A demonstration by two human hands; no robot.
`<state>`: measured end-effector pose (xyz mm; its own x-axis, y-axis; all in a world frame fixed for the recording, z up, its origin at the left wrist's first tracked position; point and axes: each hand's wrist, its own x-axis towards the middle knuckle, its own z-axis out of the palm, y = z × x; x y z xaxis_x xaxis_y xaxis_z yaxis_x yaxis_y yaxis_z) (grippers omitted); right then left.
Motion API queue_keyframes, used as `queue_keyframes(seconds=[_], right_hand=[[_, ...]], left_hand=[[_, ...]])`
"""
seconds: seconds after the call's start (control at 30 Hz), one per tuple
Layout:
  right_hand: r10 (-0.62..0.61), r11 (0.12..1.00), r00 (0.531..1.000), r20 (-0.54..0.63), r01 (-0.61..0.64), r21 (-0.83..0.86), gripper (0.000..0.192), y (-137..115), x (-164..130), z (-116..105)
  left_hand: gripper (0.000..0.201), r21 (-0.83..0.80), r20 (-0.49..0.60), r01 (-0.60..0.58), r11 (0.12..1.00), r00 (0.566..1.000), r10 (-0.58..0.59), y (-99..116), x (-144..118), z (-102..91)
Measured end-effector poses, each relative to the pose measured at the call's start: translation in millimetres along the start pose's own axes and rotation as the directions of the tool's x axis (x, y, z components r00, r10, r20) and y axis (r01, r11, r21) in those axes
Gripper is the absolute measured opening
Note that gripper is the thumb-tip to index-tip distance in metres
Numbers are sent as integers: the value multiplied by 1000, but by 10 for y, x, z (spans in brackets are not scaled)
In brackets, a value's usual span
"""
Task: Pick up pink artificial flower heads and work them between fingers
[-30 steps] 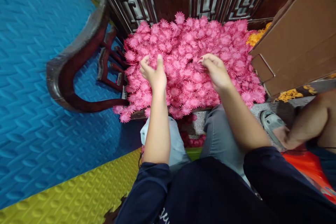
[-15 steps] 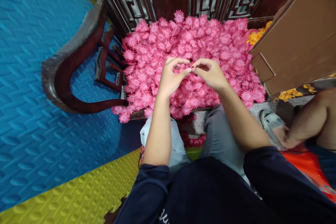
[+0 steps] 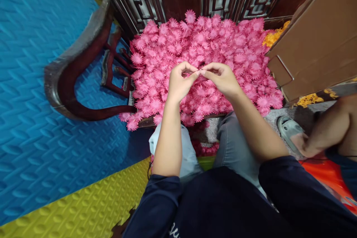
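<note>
both hands meet above the heap of pink flowers (image 3: 206, 52) that covers the seat of a dark wooden chair (image 3: 75, 78). the left hand (image 3: 178, 83) and the right hand (image 3: 221, 78) are brought together fingertip to fingertip, thumb and forefinger of each pinched at one spot between them, just over the middle of the heap. whatever they pinch is tiny and mostly hidden by the fingers; it looks like a small pink piece, but i cannot tell its shape or which hand bears it. both hands are closed in a fine pinch, the other fingers curled loosely.

the heap lies directly below and beyond the hands, spreading left to right across the seat, its long axis running crosswise to the forearms. flowers lie on every side of the pinch point: more to the far side and to the right, fewer on the near edge, where a few hang over the seat rim. both hands are about equally near the flowers beneath them; the left sits nearer the heap's left part, the right nearer its right part.

to the right stands a brown cardboard box (image 3: 315, 41), with orange flowers (image 3: 272, 37) showing behind its far corner. another person's arm (image 3: 326, 130) reaches in at the near right. blue foam mat (image 3: 33, 63) covers the floor on the left.
</note>
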<state>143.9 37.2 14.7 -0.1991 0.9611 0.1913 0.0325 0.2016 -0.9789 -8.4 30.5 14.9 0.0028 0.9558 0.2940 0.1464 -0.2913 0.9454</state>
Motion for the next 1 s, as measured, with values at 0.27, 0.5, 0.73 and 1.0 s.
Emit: queue_keyframes(seconds=[0.27,0.5,0.73,1.0], right_hand=[[-23,999,1000,-13,24,36,33,-21,-2,19],[-24,999,999,-28,25,28,24,-8,-7,8],[-24,997,1000,-11,23,-69,22,9,4,-7],[-42,988,999,7,43,-148,39,69,22,-12]], left_hand=[[25,-112,-31,44,993,998,-48,18,29,11],[25,-136,19,53,989,999,-51,-62,33,-2],[17,-194,46,72,978,997,-64,-85,40,-21],[21,-95,40,45,994,998,-41,-60,29,-19]])
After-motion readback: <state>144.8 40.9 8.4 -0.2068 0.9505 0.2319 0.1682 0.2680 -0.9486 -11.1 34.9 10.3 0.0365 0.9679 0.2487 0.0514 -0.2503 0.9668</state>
